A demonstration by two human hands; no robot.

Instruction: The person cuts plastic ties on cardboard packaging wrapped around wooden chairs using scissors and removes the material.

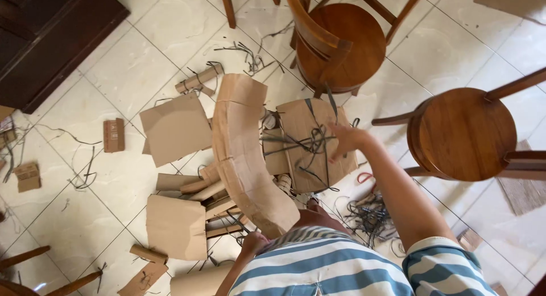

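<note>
Two hands busy mid-frame: right hand (346,140) spread flat, fingers splayed, resting on dark straps (310,143) crossing a flat cardboard sheet (311,154) at center. Left hand (252,243) lower center, curled round the bottom end of a long curved cardboard piece (244,154). Probably light and stiffish, but easy to crease, so best gripped near an end plus mid-span. Straps look floppy, slippery. Cardboard offcuts (176,225) scattered over tiled floor (131,63), round wooden chairs (463,134) at upper right.

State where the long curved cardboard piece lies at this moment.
In the head view, the curved cardboard piece sits centre frame on the tiled floor, between a flat cardboard sheet and a strap-covered cardboard panel; its near end meets the left hand.
</note>
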